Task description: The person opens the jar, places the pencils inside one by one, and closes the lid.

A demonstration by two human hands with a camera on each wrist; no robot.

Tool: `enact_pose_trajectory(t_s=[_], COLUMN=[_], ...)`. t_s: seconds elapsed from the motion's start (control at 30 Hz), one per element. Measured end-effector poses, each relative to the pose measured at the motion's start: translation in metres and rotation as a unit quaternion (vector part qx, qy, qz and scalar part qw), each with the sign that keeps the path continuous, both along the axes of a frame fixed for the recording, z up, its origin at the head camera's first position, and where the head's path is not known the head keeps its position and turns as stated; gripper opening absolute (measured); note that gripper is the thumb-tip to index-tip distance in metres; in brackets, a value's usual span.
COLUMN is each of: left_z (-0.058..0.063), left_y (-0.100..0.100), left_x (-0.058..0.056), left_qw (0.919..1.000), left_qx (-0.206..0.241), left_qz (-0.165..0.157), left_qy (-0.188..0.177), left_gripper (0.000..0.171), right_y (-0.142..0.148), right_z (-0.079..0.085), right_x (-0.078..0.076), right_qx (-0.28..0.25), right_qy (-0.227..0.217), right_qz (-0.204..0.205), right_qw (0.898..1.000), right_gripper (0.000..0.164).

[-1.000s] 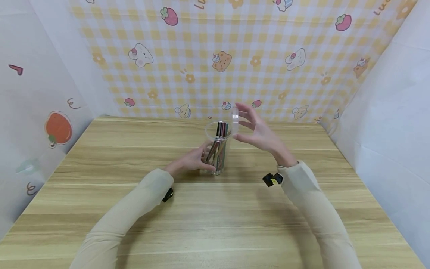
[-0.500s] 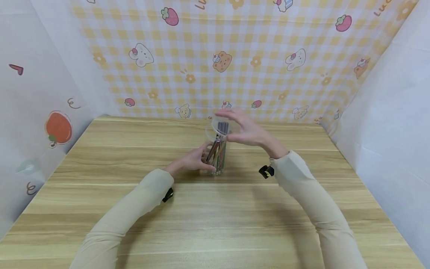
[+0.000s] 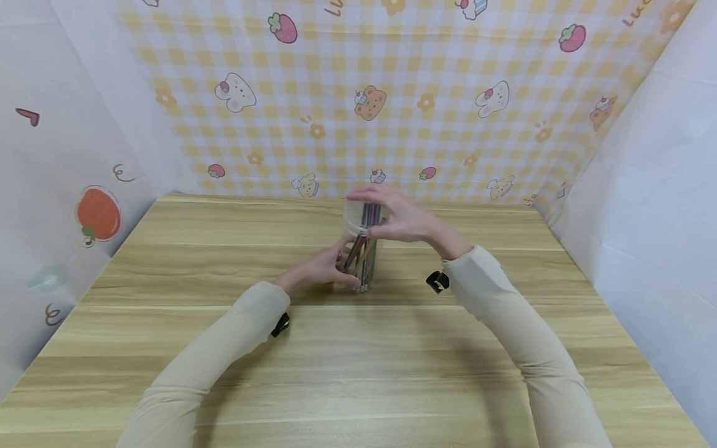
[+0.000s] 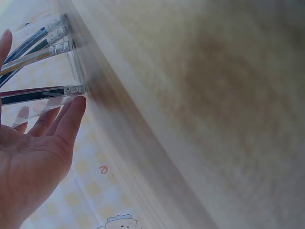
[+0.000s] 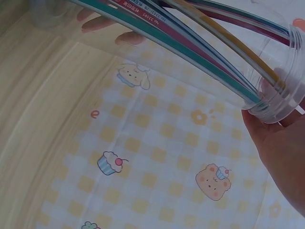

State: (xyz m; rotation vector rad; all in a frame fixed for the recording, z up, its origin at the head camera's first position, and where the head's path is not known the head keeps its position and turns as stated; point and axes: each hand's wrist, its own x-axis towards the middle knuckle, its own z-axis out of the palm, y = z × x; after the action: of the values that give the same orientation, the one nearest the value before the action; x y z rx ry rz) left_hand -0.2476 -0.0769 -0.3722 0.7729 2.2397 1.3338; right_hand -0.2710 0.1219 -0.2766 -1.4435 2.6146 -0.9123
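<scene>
A clear plastic jar (image 3: 365, 274) stands upright on the table, with several coloured pencils (image 5: 190, 52) leaning inside it. My left hand (image 3: 320, 266) holds the jar low on its left side, thumb in front; in the left wrist view its fingers curve round the wall near the base. My right hand (image 3: 406, 219) grips a clear screw lid (image 5: 282, 110) at the jar's mouth, thumb on the near side and fingers over the far side. In the right wrist view the lid surrounds the pencil ends at the threaded neck.
The wood-grain table (image 3: 358, 373) spreads out on all sides of the jar. A yellow checked cloth (image 3: 313, 74) with cartoon prints hangs behind it, and white sheets (image 3: 661, 186) flank both sides.
My right hand has moved left with the lid, turning it from upright on edge to flat over the jar's mouth. My left hand has stayed on the jar.
</scene>
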Motion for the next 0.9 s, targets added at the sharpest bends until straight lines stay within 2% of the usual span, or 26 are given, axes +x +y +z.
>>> enact_pose_trajectory(t_s=[0.2,0.37,0.5,0.73,0.9], left_z=[0.0,-0.001,-0.003,-0.028,-0.031], left_y=[0.001,0.001,0.001,0.0,0.0], left_x=[0.0,-0.001,-0.002,-0.015,-0.017], left_qw=[1.0,1.0,1.0,0.9999,0.9996], left_qx=[-0.001,0.002,0.0,-0.005,-0.016], left_qz=[-0.002,-0.009,-0.008,0.005,0.012], left_qy=[-0.001,0.0,-0.001,0.009,0.021], left_gripper=[0.085,0.085,0.087,0.087,0.1], right_y=[-0.002,-0.003,-0.004,-0.008,-0.013], right_z=[-0.002,-0.006,-0.011,-0.019,-0.024], right_x=[-0.003,-0.001,0.0,0.003,0.007], right_qx=[0.002,0.014,0.014,0.001,-0.001], right_qy=[-0.001,0.006,0.032,0.096,0.153], right_qz=[0.017,0.005,-0.003,-0.008,-0.042], right_qw=[1.0,1.0,0.999,0.995,0.987], right_gripper=[0.062,0.061,0.059,0.058,0.056])
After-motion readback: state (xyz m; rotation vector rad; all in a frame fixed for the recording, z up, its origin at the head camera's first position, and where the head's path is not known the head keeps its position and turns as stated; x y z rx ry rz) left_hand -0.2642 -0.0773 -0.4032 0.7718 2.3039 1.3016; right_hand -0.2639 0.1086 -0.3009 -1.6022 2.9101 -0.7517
